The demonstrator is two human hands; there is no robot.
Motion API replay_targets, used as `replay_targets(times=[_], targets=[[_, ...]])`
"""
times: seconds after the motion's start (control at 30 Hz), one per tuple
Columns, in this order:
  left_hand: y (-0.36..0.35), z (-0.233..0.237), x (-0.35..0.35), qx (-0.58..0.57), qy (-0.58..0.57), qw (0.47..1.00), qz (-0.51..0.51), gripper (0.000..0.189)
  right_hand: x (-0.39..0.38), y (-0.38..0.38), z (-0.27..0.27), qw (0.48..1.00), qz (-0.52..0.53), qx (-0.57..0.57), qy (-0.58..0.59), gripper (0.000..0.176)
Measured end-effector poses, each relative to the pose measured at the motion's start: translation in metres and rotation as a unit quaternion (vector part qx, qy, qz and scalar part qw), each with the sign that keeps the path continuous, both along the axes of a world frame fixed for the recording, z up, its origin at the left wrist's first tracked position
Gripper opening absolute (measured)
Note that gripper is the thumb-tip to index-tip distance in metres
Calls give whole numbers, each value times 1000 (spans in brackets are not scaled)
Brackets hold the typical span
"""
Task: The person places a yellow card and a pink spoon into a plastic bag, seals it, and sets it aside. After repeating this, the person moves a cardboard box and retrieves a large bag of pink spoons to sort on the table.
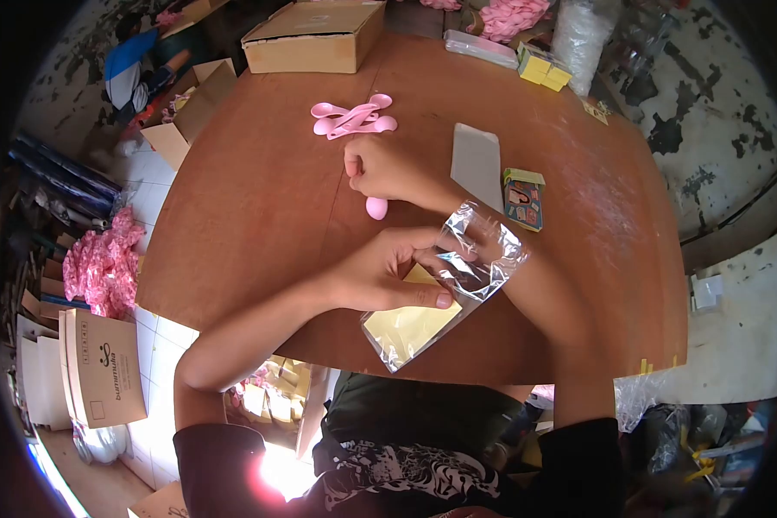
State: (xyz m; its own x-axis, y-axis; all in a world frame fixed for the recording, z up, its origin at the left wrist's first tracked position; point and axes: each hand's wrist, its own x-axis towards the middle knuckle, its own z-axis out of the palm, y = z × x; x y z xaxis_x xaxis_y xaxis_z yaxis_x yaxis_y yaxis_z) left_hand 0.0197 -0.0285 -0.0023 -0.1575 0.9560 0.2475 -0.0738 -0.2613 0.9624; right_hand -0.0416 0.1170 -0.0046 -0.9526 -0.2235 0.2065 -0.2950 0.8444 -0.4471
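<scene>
Round brown surface (259, 216), left grip (384, 276) pinching clear bag (483, 255) holding yellow card (410, 328), right grip (388, 168) just beyond, closed around pink spoon (376, 208), spoon pile (354, 119) past it.

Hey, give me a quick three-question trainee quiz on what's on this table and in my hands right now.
1. True or false: the left hand holds a clear bag with a yellow card inside.
2. Multiple choice: the right hand grips a) a pink spoon, b) scissors, c) a pen.
3. Fill the gap: the pile of pink spoons lies ___ the right hand, toward the cardboard box.

Key: 1 true; 2 a; 3 beyond.
</scene>
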Motion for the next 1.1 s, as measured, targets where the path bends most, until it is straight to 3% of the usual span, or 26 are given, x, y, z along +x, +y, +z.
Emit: replay_targets(times=[0.03, 0.1, 0.17, 0.23, 0.3, 0.33, 0.4, 0.63, 0.87, 0.97, 1.1], targets=[[-1, 0, 1, -19, 4, 1000, -10, 46, 9, 8, 5, 1000, -1, 4, -3, 25], [-2, -2, -1, -16, 9, 1000, -4, 45, 31, 26, 14, 971, -49, -216, -88, 37], [-1, -5, -6, -42, 46, 998, -1, 45, 58, 51, 17, 963, -108, -244, -31, 44], [5, -21, -7, -69, 11, 998, -11, 44, 84, 83, 15, 949, -117, -291, 45, 60], [14, -37, -5, -37, 70, 997, -3, 45, 121, 87, 42, 899, -179, -398, 36, 53], [14, -25, -2, -64, 53, 997, -1, 45, 135, 95, 45, 899, -183, -396, 36, 53], [16, -30, -2, -83, 73, 994, -4, 46, 159, 106, 45, 826, -198, -528, 28, 49], [17, -29, -7, -129, 185, 974, -16, 48, 183, 107, 21, 729, -205, -652, 30, 44], [19, -30, -7, -168, 132, 976, -30, 47, 197, 94, 28, 780, -188, -597, -27, 39], [25, -33, -6, -106, 153, 982, -29, 46, 200, 92, 17, 780, -154, -603, -57, 41], [24, -26, 1, -115, 119, 985, 45, 40, 198, 78, 13, 788, -141, -598, -43, 43]])
